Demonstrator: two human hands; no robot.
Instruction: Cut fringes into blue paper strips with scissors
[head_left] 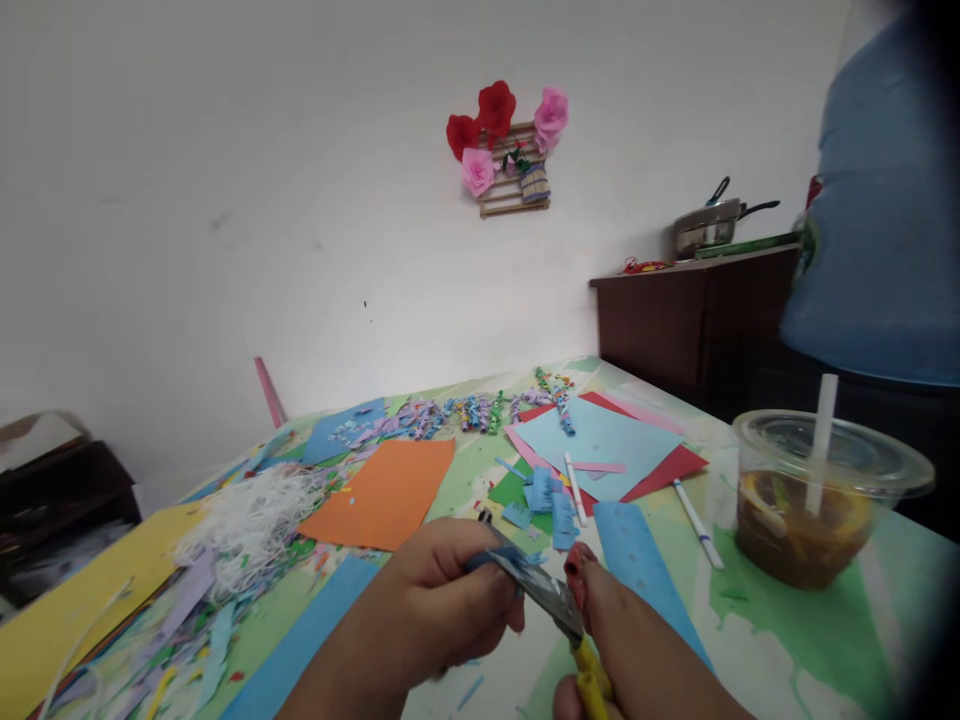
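My left hand [439, 600] is closed, pinching a small piece of blue paper [498, 556] between thumb and fingers. My right hand [637, 640] grips a pair of scissors [553, 598] by its yellow handles. The metal blades point up and left, meeting the paper beside my left thumb. Something red [576, 568] is wrapped around the tip of my right thumb. Just beyond my hands lie several cut blue paper pieces [541, 490] with fringed edges. A white marker [575, 488] rests beside them. How far the blades are apart is hard to make out.
Close on the right stands a lidded plastic cup [817, 510] with a straw and brown drink. Orange paper [390, 490], shredded white strands [251, 525] and paper scraps cover the left. Curled paper pieces [472, 412] lie at the back. A person in blue [885, 220] stands right.
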